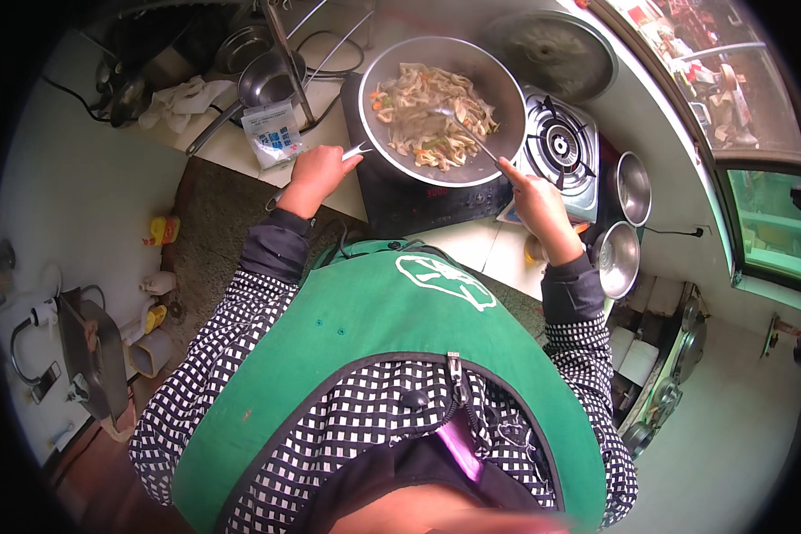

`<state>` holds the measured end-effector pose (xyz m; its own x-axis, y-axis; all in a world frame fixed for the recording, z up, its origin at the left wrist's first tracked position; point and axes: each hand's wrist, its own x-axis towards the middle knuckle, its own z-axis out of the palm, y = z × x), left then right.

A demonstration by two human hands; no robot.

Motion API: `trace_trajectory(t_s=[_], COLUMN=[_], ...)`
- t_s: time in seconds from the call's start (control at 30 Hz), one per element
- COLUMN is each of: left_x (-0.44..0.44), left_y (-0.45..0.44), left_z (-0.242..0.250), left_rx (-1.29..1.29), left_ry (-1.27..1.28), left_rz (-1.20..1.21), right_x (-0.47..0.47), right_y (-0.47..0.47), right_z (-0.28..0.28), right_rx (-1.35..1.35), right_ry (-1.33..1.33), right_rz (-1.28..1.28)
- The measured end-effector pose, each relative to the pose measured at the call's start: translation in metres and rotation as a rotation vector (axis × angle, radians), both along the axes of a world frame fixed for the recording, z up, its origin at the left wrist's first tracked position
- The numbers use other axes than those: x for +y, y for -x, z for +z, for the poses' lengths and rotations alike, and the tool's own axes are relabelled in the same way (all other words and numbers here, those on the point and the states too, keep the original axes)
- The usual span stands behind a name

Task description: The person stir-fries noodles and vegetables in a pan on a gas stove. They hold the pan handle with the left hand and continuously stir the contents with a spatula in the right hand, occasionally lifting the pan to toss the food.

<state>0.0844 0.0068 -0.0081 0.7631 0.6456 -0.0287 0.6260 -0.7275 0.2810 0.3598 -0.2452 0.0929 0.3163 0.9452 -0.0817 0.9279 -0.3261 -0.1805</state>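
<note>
My left hand [318, 175] is wrapped around the pale handle [355, 153] of a wide wok [464, 61]. Sliced food [434, 100] in pale strips, with orange and green vegetable pieces, covers the wok's middle. In my right hand [541, 208] is the thin shaft of a metal cooking ladle or spatula [475, 139]; its head lies partly among the food. Under the wok is a black induction cooker [407, 212] with a lit red display. Between my left hand and a saucepan [267, 77] stands a plastic packet [272, 135] bearing writing.
Right of the wok are a gas stove [561, 147] and two metal bowls [618, 259]. A large round lid [551, 57] leans behind. A white cloth [183, 100] lies at the counter's left end. Below it, a yellow bottle [164, 230] is by the wall.
</note>
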Motion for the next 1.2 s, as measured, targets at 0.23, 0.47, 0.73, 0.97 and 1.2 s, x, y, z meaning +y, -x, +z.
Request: trace_trajectory(t_s=[0.23, 0.47, 0.73, 0.97, 1.2], left_x=[-0.001, -0.002, -0.002, -0.004, -0.013], left_y=[0.000, -0.002, 0.000, 0.019, 0.045], left_z=[0.001, 0.004, 0.008, 0.009, 0.009], left_rx=[0.007, 0.067, 0.088, -0.121, -0.179], left_ry=[-0.011, 0.008, -0.011, -0.111, -0.169], left_rz=[-0.003, 0.005, -0.007, -0.019, 0.016], right_x=[-0.047, -0.054, -0.033, -0.064, -0.058], right_y=[0.016, 0.033, 0.037, 0.020, 0.024], right_z=[0.058, 0.043, -0.022, 0.009, 0.023], right_rx=[0.022, -0.057, 0.062, 0.292, 0.121], right_ry=[-0.091, -0.053, -0.227, -0.454, -0.240], right_rz=[-0.076, -0.214, -0.276, -0.328, -0.265])
